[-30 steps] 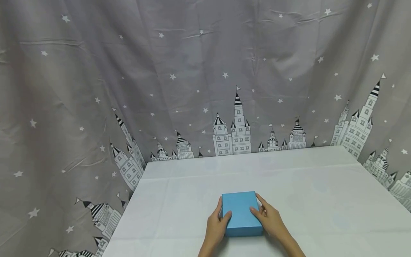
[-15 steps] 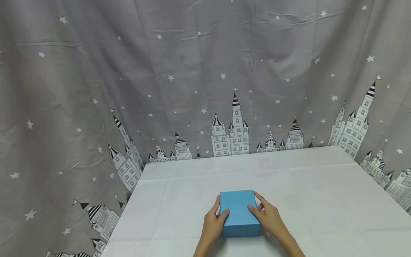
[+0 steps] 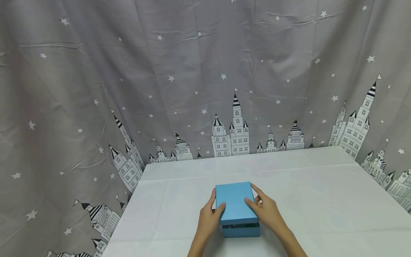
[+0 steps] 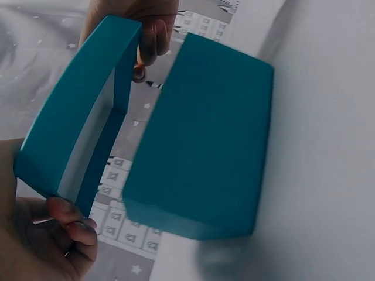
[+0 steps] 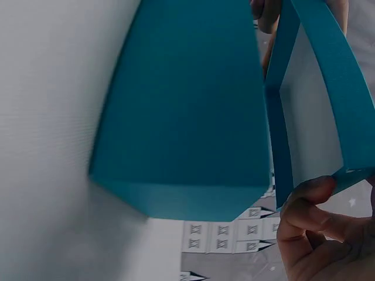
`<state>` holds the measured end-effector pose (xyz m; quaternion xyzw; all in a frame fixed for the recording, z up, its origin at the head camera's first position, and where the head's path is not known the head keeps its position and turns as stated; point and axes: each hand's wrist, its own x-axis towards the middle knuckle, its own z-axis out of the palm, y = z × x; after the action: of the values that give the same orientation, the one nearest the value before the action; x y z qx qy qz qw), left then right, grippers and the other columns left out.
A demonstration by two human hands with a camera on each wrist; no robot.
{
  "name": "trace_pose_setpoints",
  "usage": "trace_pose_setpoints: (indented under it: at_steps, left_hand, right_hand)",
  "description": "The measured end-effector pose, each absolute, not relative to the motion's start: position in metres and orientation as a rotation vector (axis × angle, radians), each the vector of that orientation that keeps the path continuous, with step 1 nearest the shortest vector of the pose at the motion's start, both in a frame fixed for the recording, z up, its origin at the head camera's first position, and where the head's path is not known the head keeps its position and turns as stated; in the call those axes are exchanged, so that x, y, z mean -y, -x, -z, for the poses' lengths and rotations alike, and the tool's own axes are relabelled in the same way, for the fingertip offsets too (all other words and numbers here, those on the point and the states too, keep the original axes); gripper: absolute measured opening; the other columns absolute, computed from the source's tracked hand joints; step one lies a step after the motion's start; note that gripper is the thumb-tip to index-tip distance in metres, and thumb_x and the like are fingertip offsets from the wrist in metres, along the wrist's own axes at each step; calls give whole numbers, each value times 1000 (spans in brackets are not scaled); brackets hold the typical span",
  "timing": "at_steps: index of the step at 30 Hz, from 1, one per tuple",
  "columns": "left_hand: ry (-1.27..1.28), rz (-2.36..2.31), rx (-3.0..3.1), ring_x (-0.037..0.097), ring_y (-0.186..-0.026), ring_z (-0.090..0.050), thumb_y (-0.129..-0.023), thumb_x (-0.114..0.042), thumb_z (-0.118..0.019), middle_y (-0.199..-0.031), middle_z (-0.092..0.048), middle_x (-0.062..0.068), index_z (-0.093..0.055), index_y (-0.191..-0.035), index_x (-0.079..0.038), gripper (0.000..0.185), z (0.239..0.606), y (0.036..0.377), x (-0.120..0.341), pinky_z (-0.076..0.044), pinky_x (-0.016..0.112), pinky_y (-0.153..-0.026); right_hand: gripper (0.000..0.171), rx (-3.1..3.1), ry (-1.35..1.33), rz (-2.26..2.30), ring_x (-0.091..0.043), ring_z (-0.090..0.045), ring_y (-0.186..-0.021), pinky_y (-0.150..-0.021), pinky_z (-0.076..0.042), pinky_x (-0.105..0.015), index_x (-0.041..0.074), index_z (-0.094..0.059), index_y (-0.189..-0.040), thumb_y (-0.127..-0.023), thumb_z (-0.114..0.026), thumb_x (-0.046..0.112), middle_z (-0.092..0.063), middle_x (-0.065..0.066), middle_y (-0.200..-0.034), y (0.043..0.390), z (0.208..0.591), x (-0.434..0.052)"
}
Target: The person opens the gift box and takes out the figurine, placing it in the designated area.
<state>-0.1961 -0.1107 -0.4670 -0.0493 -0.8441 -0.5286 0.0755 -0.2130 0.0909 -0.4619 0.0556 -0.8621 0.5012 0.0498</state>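
Presently, from the far left, a grey curtain (image 3: 70, 85) is being seen behind and beside the work area, its surface being marked with white stars and, lower down, with castle prints (image 3: 130, 171). Next, toward the middle of the near edge, the left side of a blue lid (image 3: 234, 201) is being gripped by the left hand (image 3: 207, 217), the thumb being placed on the top face and the index finger being extended along the side. The lid is being held directly above a blue box base (image 3: 240, 232), a dark gap being exposed between the two at the front. In the left wrist view, the lid is being kept apart from the base, its pale inner face being turned toward the base and curled fingers being tucked at its rim. The base is being supported by a white table (image 3: 179, 203), near the person. Farther right, the opposite side of the lid is being gripped by the right hand (image 3: 268, 214), the thumb likewise being laid on the top face and the index finger being directed toward the far corner. The contents of the base are being hidden.
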Motion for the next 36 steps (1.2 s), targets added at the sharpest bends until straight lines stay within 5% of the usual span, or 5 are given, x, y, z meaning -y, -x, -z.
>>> trace_pose_setpoints:
  at_steps: [9, 16, 26, 36]
  left_hand:
    - [248, 1309, 2602, 22, -95, -60, -94, -35, -50, -139, -39, 19, -25, -143, 3, 67, 454, 191, 127, -53, 34, -74]
    - [234, 1271, 2619, 31, -113, -52, -94, -36, -50, -140, -36, 20, -24, -143, 3, 68, 447, 187, 144, -47, 47, -88]
    - [127, 1433, 2548, 37, -91, -64, -87, -30, -63, -141, -33, 24, -28, -144, -3, 72, 445, 184, 171, -56, 36, -69]
    - [89, 1464, 2503, 33, -84, -66, -84, -26, -67, -140, -34, 26, -30, -144, -7, 73, 443, 181, 185, -56, 32, -66]
  right_hand:
    - [65, 2587, -329, -1438, -7, -37, -47, -43, -35, -21, 3, -42, -137, -84, -67, 31, -45, 4, -61, 211, 447, -78]
    - [65, 2580, -436, -1405, -6, -37, -47, -42, -36, -21, -3, -41, -136, -86, -65, 31, -44, 6, -60, 211, 443, -63]
    - [67, 2619, -577, -1370, -4, -40, -49, -44, -40, -20, -1, -37, -139, -87, -64, 32, -48, 8, -66, 209, 440, -40]
    - [67, 2620, -600, -1515, -3, -40, -42, -36, -35, -18, -5, -34, -139, -88, -63, 29, -49, 4, -66, 206, 440, -26]
